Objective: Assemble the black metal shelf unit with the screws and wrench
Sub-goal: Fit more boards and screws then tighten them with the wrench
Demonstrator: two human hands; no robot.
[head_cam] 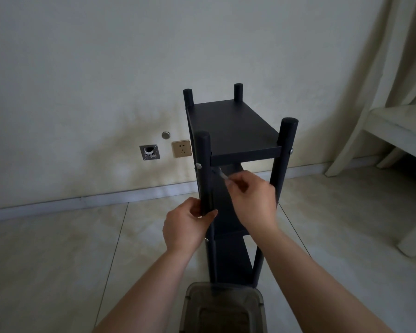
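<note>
Pale wall (pixel 82 68) behind, stained dark above the skirting; tiled floor (pixel 46 248) below, running to the bottom edge. White furniture (pixel 394 131) and a curtain (pixel 370 56) at the far right, by the wall.

Black shelf (pixel 233 131) upright on the floor at centre, just in front of the wall, four round posts rising past the top board, lower boards under it. Near-left post (pixel 203 171) and near-right post (pixel 285 159) closest to the camera.

Grey translucent bin (pixel 222 308) on the floor at the bottom edge, right against the shelf's foot.

Left hand (pixel 186 227) curled round the near-left post about halfway down, thumb on the right side, fingers wrapped behind: clamped on the post. Right hand (pixel 252 200) raised between the two near posts, just under the top board, fingertips pinched together on a thin pale tool (pixel 222 175), blurred, likely the wrench, its tip pointing toward the inside of the near-left post.

Beige socket (pixel 182 148) on the wall left of the shelf; open grey wall box (pixel 150 152) further left; small round cap (pixel 165 135) above and between them.

Silver screw (pixel 198 166) on the near-left post at top-board level; another screw head (pixel 291 151) on the near-right post; a third (pixel 206 240) lower on the near-left post, below the left hand.
</note>
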